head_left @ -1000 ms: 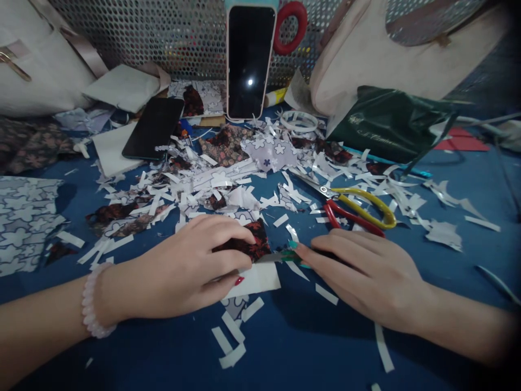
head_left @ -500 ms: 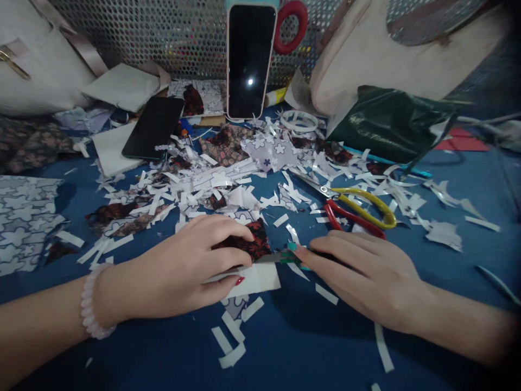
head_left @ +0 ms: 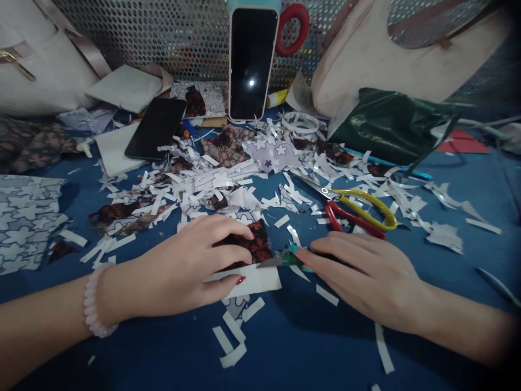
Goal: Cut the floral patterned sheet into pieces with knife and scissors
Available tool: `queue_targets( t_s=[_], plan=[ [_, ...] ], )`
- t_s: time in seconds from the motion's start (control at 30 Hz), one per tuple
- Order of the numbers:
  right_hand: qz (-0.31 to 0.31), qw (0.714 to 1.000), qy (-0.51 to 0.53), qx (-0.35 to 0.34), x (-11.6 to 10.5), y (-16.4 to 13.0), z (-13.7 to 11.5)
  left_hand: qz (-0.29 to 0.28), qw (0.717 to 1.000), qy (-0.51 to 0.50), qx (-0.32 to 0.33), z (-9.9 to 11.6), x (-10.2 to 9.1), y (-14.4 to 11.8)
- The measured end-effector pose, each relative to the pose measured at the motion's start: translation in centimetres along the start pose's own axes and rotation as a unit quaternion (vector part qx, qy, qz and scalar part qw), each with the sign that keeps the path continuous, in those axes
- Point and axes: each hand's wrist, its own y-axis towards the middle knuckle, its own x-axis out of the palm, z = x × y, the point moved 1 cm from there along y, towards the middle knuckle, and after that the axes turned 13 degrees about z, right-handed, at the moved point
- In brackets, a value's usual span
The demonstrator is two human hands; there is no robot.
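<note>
My left hand (head_left: 183,266), with a pale bead bracelet, presses down a black-and-red patterned fabric piece (head_left: 260,241) under its bent fingers. Its thumb rests on a white strip (head_left: 264,278) along the fabric's near edge. From the right, my right hand (head_left: 362,277) grips a green-handled cutter knife (head_left: 288,256), largely hidden by the fingers. The thin blade lies over the line where fabric and white strip meet. Beyond my right hand, scissors (head_left: 324,191) with one yellow and one red handle lie partly open on the blue table.
Paper and fabric scraps (head_left: 220,179) litter the blue table (head_left: 317,353). Behind them, a phone (head_left: 253,65) stands upright and another phone (head_left: 154,127) lies flat. Pale bags (head_left: 36,60) flank a perforated metal panel (head_left: 163,32). A dark green pouch (head_left: 386,125) sits back right.
The knife's blade has shifted slightly, its tip now lower over the edge of the white strip. Both hands stay nearly in place, and the whole view has drifted a little.
</note>
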Motion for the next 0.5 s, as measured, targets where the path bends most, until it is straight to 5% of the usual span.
queue_targets(
  t_s=[0.5],
  plan=[
    [-0.004,1.000,-0.025,0.009,-0.01,-0.12,-0.29,-0.008,1.000,-0.008,-0.003,0.10,-0.05,0.05]
  ],
)
